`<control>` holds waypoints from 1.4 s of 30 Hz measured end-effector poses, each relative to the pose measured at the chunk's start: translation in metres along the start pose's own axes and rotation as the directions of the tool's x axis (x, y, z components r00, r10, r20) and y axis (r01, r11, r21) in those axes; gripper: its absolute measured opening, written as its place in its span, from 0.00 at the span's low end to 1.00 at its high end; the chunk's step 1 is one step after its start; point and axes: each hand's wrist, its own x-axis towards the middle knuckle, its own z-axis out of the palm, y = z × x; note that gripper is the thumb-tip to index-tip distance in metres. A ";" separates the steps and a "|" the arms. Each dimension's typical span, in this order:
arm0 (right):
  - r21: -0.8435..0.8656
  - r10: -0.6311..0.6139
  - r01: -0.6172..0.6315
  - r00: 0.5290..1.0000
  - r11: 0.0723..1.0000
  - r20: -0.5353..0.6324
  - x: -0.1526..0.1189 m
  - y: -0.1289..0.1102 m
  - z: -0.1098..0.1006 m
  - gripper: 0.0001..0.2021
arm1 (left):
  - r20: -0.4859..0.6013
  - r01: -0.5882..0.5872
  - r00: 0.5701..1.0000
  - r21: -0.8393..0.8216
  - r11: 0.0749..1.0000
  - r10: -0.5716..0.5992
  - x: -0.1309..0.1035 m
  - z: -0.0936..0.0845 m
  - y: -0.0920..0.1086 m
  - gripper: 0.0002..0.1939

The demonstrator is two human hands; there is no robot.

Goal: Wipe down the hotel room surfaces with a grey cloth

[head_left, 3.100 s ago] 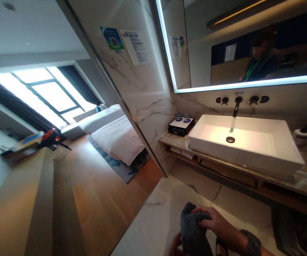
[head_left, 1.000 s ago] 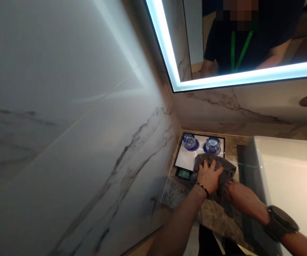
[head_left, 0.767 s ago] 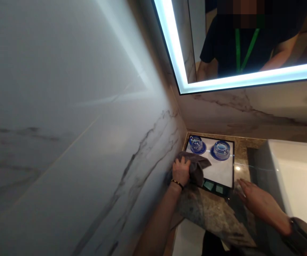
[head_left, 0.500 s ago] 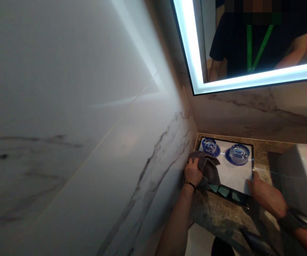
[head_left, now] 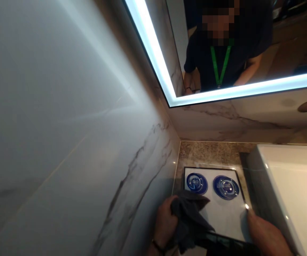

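A dark grey cloth [head_left: 189,218] is bunched in my left hand [head_left: 166,218], whose fingers are closed around it. The cloth covers the near left part of a white tray [head_left: 218,213] with a dark rim. My right hand [head_left: 266,231] grips the tray's right edge, with its fingers largely out of sight. Toward the tray's far side sit two clear glasses, a left glass [head_left: 195,182] and a right glass [head_left: 229,187], each on a round blue coaster. Whether the left hand also grips the tray under the cloth is hidden.
A white basin [head_left: 297,188] stands on the brown stone counter [head_left: 209,151] to the right. White marbled wall [head_left: 89,142] rises close on the left. Above the counter hangs a lit mirror [head_left: 236,93] reflecting a person with a green lanyard.
The tray with both glasses has come toward me, leaving a wider strip of counter behind it. Both hands moved along with it. My view has shifted right.
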 end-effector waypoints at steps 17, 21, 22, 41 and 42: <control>-0.354 0.273 -0.188 0.939 0.916 0.207 0.024 -0.053 -0.041 0.20 | 0.864 -0.871 0.361 0.179 0.457 0.350 0.210 0.125 0.182 0.23; -0.339 0.304 -0.224 0.930 0.914 0.208 0.024 -0.052 -0.039 0.19 | 0.859 -0.851 0.438 0.302 0.430 0.264 0.220 0.090 0.162 0.18; -0.334 0.317 -0.236 0.925 0.912 0.211 0.025 -0.052 -0.038 0.19 | 0.848 -0.841 0.469 0.343 0.419 0.246 0.223 0.079 0.163 0.16; -0.298 0.358 -0.287 0.907 0.910 0.220 0.032 -0.047 -0.035 0.16 | 0.900 -0.943 0.217 0.294 -0.158 0.379 0.186 0.128 0.180 0.17; -0.296 0.352 -0.282 0.910 0.913 0.218 0.031 -0.046 -0.035 0.16 | 0.899 -0.939 0.231 0.306 -0.156 0.372 0.184 0.129 0.182 0.17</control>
